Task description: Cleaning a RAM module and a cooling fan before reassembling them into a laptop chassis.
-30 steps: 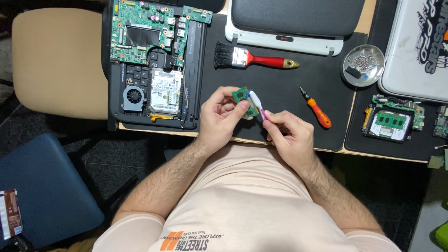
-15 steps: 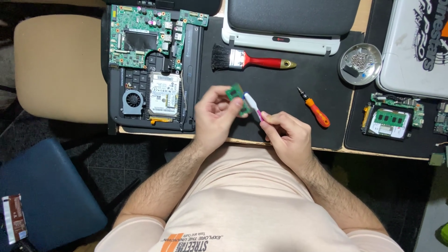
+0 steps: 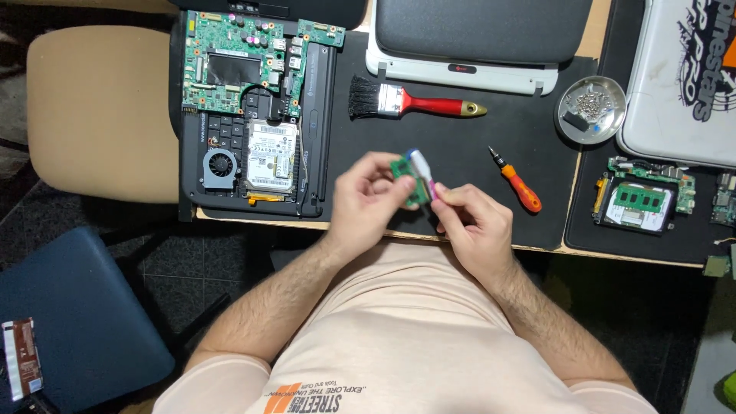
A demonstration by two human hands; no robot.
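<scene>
My left hand (image 3: 366, 201) holds a small green circuit card (image 3: 405, 173) above the black mat near the desk's front edge. In my right hand (image 3: 469, 222) is a thin white tool with a pink grip (image 3: 422, 170), its white end lying against the card. Both hands meet just over the mat, right in front of my body.
An opened laptop base (image 3: 244, 115) with a green motherboard, fan and drive lies at the left. A red-handled brush (image 3: 414, 103), an orange screwdriver (image 3: 518, 184), a metal dish of screws (image 3: 591, 109), a grey laptop lid (image 3: 475, 38) and another green board (image 3: 644, 201) sit around. A beige chair (image 3: 100, 107) stands at the left.
The hands keep working the white tool against the card; the tool's tip has shifted slightly along the card. Nothing else on the desk has moved.
</scene>
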